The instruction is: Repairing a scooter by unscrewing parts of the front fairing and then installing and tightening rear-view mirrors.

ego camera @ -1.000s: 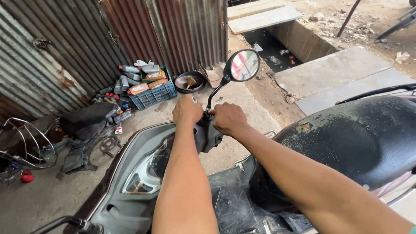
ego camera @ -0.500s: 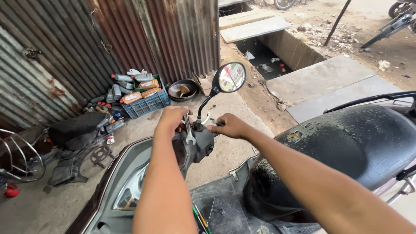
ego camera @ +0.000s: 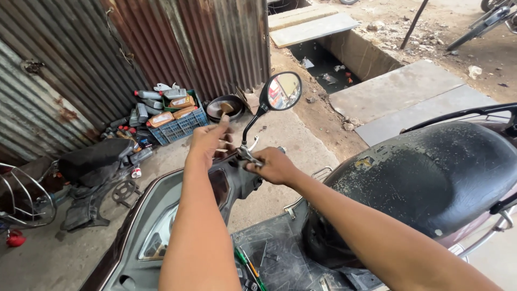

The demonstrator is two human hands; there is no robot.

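Observation:
I stand over a maroon scooter [ego camera: 134,237] with a dusty black seat [ego camera: 431,178]. My right hand [ego camera: 276,166] is closed around the end of the handlebar, next to a silver brake lever [ego camera: 246,154]. My left hand [ego camera: 211,141] is raised just left of the mirror stalk, back toward me and fingers loosely curled; whether it holds anything is hidden. The round mirror [ego camera: 281,91] stands on its stalk above both hands. The headlight cowl [ego camera: 159,237] lies under my left forearm.
A blue crate [ego camera: 180,126] of oil bottles and a black pan [ego camera: 223,108] sit against the rusty corrugated wall [ego camera: 188,43]. A loose black seat [ego camera: 91,159] and a chrome rack [ego camera: 21,194] lie at left. An open drain [ego camera: 323,64] and concrete slabs [ego camera: 409,91] are beyond.
My left hand has lifted off the handlebar centre and opened slightly. My right hand slid outward to the handlebar's end. The view shifted a little to the right.

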